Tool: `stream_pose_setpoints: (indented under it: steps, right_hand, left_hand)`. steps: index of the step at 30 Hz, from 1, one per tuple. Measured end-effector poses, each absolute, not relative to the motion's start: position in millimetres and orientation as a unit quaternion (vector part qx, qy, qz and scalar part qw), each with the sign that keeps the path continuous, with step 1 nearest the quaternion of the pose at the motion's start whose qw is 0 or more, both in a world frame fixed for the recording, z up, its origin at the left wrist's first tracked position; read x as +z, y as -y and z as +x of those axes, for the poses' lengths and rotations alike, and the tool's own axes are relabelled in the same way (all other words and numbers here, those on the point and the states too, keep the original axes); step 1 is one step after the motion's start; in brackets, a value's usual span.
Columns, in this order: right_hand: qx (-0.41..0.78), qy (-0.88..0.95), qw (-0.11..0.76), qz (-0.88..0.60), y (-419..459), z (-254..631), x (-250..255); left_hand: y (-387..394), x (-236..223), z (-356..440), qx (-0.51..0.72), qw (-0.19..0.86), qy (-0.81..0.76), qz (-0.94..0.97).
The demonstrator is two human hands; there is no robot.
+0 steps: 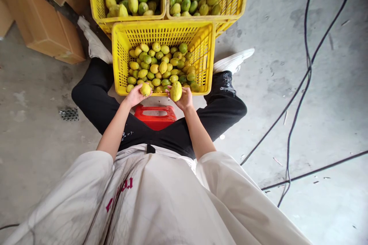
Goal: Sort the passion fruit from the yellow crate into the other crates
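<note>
A yellow lemon [145, 89] rests in my left hand [134, 96], its fingers closed round the fruit's underside. My right hand [184, 99] grips a larger yellow lemon [176, 91], which hides most of the fingers. Both hands are above the near rim of a yellow plastic crate [207, 55] between my legs. Inside the crate lie many green and yellow lemons [163, 67], heaped toward the near side.
Two more yellow crates [128, 18] of green and yellow fruit stand beyond. Below my hands is a red plastic stool [155, 121]. Cardboard boxes [43, 26] stand at upper left. A black cable [309, 71] crosses the concrete floor on the right.
</note>
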State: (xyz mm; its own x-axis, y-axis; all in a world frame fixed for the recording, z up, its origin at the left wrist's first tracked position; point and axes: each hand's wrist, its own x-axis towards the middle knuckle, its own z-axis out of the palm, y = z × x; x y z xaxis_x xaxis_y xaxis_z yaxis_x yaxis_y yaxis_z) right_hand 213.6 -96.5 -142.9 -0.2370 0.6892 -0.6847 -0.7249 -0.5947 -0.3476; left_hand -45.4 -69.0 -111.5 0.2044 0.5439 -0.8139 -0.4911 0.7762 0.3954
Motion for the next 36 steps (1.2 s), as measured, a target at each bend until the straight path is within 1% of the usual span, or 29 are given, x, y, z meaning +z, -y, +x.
stream_pose_setpoints:
  steps: [9, 16, 23, 31, 36]
  right_hand:
    - [0.775, -0.005, 0.423, -0.470, 102.0, 216.4, -150.2]
    - [0.787, 0.034, 0.435, -0.437, 99.1, 212.9, -142.0]
    - [0.781, -0.009, 0.456, -0.427, 96.7, 214.7, -141.0]
    - [0.784, 0.016, 0.448, -0.429, 100.9, 209.8, -140.8]
    - [0.775, 0.021, 0.463, -0.429, 99.9, 209.6, -140.6]
  left_hand:
    - [70.6, -109.0, -46.4, 0.327, 0.770, -0.548, 0.023]
    - [73.5, -111.2, -46.7, 0.330, 0.761, -0.554, 0.070]
    - [72.1, -111.3, -44.5, 0.353, 0.760, -0.540, 0.076]
    - [69.0, -108.7, -47.3, 0.333, 0.779, -0.530, 0.050]
    - [69.8, -105.4, -45.1, 0.305, 0.784, -0.538, 0.045]
